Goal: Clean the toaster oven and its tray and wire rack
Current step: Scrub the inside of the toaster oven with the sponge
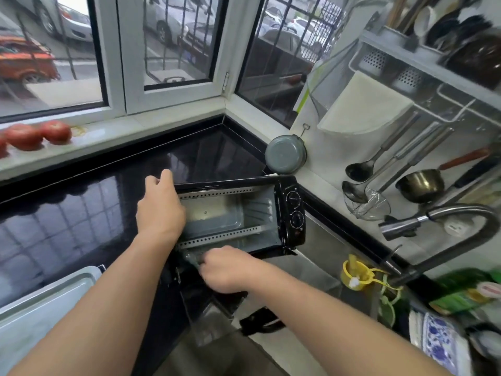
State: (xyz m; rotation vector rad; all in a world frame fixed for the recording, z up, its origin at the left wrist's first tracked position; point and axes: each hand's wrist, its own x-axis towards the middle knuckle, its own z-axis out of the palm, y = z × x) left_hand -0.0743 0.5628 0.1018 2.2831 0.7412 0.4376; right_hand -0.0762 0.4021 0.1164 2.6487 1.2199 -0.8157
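Toaster oven (238, 213) sitting tilted over sink edge, door hanging open toward us, long axis running left-right. We are gripping top-left corner with left hand (160, 207); right hand (230, 268), nearer, curling on something unclear at door hinge.

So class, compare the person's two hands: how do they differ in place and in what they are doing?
The left hand grips the toaster oven at its top left edge; the right hand is lower, at the open door. The left holds only the oven; the right seems to pinch something small and blurred. Both touch the oven.
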